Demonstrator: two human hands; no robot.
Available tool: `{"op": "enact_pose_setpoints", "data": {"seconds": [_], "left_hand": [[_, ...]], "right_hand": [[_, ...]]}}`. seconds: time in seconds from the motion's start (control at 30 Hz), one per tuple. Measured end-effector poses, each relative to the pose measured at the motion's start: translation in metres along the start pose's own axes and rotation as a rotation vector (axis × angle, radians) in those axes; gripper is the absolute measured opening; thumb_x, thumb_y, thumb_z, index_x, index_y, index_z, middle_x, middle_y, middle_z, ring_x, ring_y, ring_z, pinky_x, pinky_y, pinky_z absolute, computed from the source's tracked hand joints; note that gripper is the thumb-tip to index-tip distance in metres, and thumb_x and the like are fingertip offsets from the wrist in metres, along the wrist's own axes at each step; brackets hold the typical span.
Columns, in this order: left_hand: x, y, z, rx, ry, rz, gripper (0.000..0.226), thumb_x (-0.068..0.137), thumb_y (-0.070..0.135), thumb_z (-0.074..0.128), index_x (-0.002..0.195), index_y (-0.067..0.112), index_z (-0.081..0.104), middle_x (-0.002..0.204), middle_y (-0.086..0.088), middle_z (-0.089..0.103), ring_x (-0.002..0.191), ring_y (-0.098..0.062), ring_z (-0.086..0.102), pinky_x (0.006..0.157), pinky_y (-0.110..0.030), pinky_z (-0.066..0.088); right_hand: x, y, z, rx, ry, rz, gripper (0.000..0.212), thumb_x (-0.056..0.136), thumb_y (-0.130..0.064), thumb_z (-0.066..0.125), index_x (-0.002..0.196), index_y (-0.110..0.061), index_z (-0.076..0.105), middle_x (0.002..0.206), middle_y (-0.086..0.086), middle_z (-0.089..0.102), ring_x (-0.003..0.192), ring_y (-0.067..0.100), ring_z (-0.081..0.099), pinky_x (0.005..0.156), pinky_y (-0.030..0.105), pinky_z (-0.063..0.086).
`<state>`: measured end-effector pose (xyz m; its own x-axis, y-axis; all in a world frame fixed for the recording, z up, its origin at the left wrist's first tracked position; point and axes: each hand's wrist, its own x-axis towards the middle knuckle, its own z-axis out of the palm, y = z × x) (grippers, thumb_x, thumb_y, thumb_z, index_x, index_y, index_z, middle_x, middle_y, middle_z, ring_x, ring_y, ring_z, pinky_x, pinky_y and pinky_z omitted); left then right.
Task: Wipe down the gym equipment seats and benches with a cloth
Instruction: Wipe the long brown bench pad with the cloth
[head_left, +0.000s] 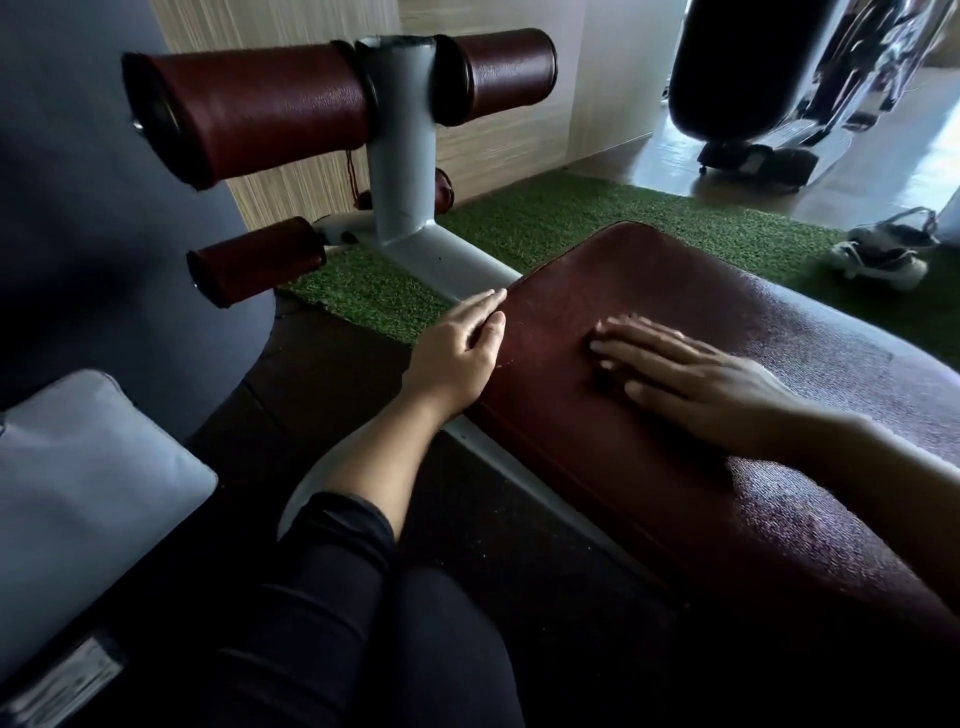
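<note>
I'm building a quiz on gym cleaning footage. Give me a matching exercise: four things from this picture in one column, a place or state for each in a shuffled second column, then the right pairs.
Things:
1. left hand
2. right hand
3. upper roller pads
4. shoes

Places or states:
A. on the green turf beyond the bench
B. flat on top of the bench pad
C. at the pad's near edge, fingers straight
D. either side of the grey post

Pairs: 1-C, 2-B, 3-D, 4-A
</note>
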<state>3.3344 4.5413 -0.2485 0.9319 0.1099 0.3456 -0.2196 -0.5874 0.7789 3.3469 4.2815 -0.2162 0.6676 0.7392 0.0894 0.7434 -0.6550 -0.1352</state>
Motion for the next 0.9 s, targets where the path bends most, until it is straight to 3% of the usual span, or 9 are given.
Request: {"op": "enact_pose_setpoints", "data": {"seconds": [0.1,0.17,0.27,0.4,0.57,0.7,0.77,0.83,0.9], "left_hand": [[0.0,0.001,-0.001,-0.026,-0.005,-0.009,0.035,0.101,0.02,0.047,0.134,0.014,0.055,0.142,0.001,0.051,0.133,-0.008,0.043,0.112,-0.023,0.03],[0.001,0.0,-0.002,-0.049,-0.001,-0.008,0.034,0.101,0.018,0.047,0.133,0.014,0.057,0.14,0.001,0.053,0.131,-0.007,0.044,0.109,-0.016,0.03],[0.001,-0.002,-0.002,-0.096,-0.004,-0.024,0.033,0.101,0.018,0.047,0.132,0.016,0.058,0.139,0.003,0.053,0.129,-0.005,0.045,0.107,-0.014,0.03],[0.002,-0.005,-0.001,-0.081,0.004,0.003,0.033,0.1,0.016,0.047,0.132,0.013,0.057,0.139,0.0,0.054,0.13,-0.007,0.045,0.11,-0.018,0.031],[0.002,-0.007,0.001,-0.094,0.019,-0.009,0.033,0.1,0.016,0.047,0.131,0.015,0.059,0.137,0.001,0.055,0.129,-0.006,0.046,0.109,-0.018,0.032],[-0.001,0.001,-0.001,-0.074,0.02,-0.035,0.034,0.103,0.017,0.04,0.131,0.013,0.059,0.135,0.004,0.055,0.124,-0.002,0.046,0.1,-0.004,0.028],[0.0,0.002,-0.004,-0.111,-0.035,-0.133,0.04,0.105,0.029,0.032,0.131,0.017,0.059,0.135,0.008,0.054,0.125,-0.005,0.046,0.105,-0.011,0.028],[0.002,0.01,-0.012,-0.227,-0.133,-0.279,0.054,0.096,0.057,0.025,0.128,0.031,0.061,0.138,0.004,0.054,0.129,-0.013,0.047,0.113,-0.033,0.03],[0.006,0.019,-0.016,-0.14,-0.226,-0.347,0.055,0.093,0.062,0.026,0.128,0.035,0.059,0.143,-0.007,0.049,0.133,-0.025,0.044,0.114,-0.041,0.028]], "right_hand": [[0.036,-0.012,0.007,-0.021,0.013,0.183,0.062,0.088,-0.065,0.008,0.146,-0.045,0.007,0.158,-0.018,0.001,0.145,0.005,-0.008,0.12,0.029,0.002],[0.044,-0.042,0.014,-0.021,0.008,0.166,0.056,0.094,-0.059,0.011,0.148,-0.044,0.009,0.158,-0.016,-0.002,0.145,0.007,-0.012,0.12,0.034,0.003],[0.011,-0.077,0.017,-0.057,0.06,-0.083,0.059,0.091,-0.057,0.012,0.148,-0.042,0.014,0.159,-0.014,0.002,0.146,0.01,-0.007,0.12,0.037,0.009],[-0.03,-0.047,0.002,0.004,-0.006,-0.336,0.05,0.099,-0.044,0.031,0.148,-0.033,0.026,0.158,-0.013,0.014,0.146,0.01,0.006,0.118,0.04,0.019],[0.007,-0.004,-0.002,0.032,0.003,0.003,0.057,0.089,-0.063,0.015,0.144,-0.048,0.01,0.157,-0.02,0.008,0.145,0.001,-0.002,0.12,0.031,0.008],[0.063,-0.035,0.009,0.065,0.03,0.222,0.052,0.098,-0.049,0.024,0.148,-0.043,0.01,0.158,-0.016,-0.003,0.145,0.008,-0.011,0.119,0.03,-0.002],[0.082,-0.052,0.01,0.153,-0.011,0.16,0.052,0.101,-0.038,0.03,0.15,-0.035,0.012,0.159,-0.011,-0.005,0.145,0.013,-0.013,0.118,0.033,-0.005],[0.088,-0.054,0.004,0.389,-0.036,0.105,0.051,0.1,-0.028,0.033,0.149,-0.024,0.02,0.159,-0.002,0.002,0.146,0.018,-0.006,0.117,0.035,-0.003],[0.078,-0.043,-0.011,0.765,0.1,0.173,0.045,0.099,-0.018,0.037,0.144,-0.011,0.036,0.155,0.005,0.025,0.144,0.018,0.019,0.116,0.029,0.013]]}}
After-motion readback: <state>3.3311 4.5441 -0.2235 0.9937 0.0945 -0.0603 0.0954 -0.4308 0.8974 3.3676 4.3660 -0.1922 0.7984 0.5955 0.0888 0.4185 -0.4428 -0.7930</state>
